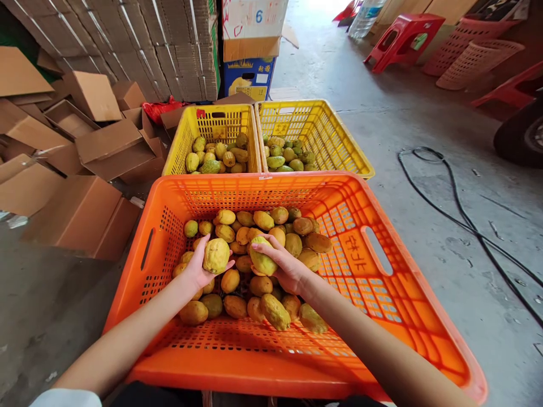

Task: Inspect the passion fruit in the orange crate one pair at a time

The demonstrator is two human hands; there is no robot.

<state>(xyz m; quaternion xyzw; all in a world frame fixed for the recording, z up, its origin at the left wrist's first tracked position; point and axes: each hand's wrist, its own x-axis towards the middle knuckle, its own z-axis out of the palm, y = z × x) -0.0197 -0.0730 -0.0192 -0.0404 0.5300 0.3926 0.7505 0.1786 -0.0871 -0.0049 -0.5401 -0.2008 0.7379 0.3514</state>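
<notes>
My left hand [200, 265] is wrapped round a ribbed, yellow-green oval fruit [216, 255], its palm turned up and the fruit facing me. To its right, my right hand [285, 264] grips another yellow-green fruit [263, 257] from the right side, the thumb lying across its top. Both are held over a big orange plastic crate [271, 387]. Inside the crate lie many similar fruits, yellow to brownish green, such as a ribbed yellow one [275, 312] near the front. Part of the pile is hidden by my hands.
Behind the orange crate stand a left yellow crate [172, 161] and a right yellow crate [350, 150], both holding fruit. Loose cardboard boxes [80, 212] lie on the left. A black cable [460, 209] runs across the floor at right, below a red stool [405, 39].
</notes>
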